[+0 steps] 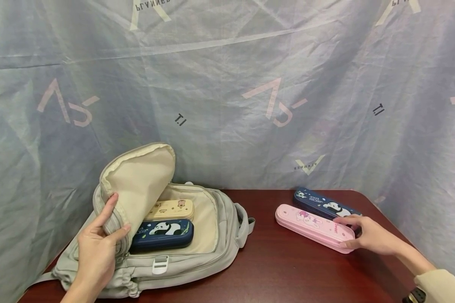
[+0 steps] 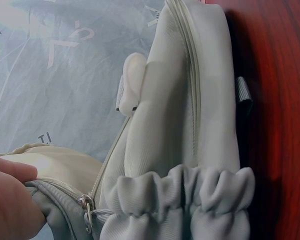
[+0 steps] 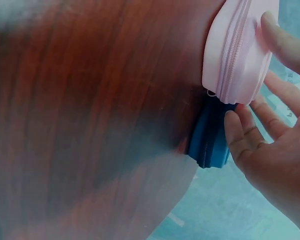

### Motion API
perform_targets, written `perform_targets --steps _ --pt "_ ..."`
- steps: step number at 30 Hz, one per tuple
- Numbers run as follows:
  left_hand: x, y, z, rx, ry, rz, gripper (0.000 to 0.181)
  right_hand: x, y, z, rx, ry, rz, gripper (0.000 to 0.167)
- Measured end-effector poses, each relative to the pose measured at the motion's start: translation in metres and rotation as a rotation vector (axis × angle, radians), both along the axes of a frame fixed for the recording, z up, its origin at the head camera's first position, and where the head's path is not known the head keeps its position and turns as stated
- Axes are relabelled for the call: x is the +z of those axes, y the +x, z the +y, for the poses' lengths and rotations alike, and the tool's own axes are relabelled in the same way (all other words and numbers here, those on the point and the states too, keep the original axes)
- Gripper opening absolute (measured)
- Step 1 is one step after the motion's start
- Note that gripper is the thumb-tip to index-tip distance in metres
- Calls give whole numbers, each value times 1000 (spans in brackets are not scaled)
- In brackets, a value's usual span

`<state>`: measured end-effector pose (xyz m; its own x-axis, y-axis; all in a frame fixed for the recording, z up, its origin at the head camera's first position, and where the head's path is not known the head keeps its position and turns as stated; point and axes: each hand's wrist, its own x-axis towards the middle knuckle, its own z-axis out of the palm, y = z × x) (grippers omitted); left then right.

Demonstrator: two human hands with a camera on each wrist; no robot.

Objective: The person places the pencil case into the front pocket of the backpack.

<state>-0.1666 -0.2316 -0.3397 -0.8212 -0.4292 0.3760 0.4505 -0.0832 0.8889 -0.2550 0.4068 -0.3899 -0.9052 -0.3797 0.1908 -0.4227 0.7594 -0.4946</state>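
A light grey-green backpack (image 1: 227, 227) lies on its back with its front flap (image 1: 136, 181) lifted. My left hand (image 1: 96, 244) pinches the flap's edge between thumb and fingers; a zipper pull (image 2: 87, 202) hangs beside it in the left wrist view. Inside the backpack are a cream pencil case (image 1: 180, 208) and a navy panda pencil case (image 1: 167, 235), both partly covered by the flap. On the right, my right hand (image 1: 371, 235) grips the near end of a pink rabbit pencil case (image 1: 314, 227), thumb on the near side, fingers across. Another navy panda pencil case (image 1: 318, 204) lies right behind it.
The dark red wooden table (image 1: 284, 269) carries everything. A grey printed cloth (image 1: 220, 105) hangs behind and along both sides. A white buckle (image 1: 160, 265) sits on the backpack's near side, and its top handle (image 1: 244, 223) points right.
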Motion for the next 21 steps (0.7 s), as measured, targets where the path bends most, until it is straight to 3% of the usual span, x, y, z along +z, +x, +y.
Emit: perform_targets --steps 5,21 --pt "2 -1 1 9 -24 -10 81 -9 5 7 45 -136 20 65" --pt "1 0 0 1 -7 -10 82 -12 5 15 79 -292 -241 65"
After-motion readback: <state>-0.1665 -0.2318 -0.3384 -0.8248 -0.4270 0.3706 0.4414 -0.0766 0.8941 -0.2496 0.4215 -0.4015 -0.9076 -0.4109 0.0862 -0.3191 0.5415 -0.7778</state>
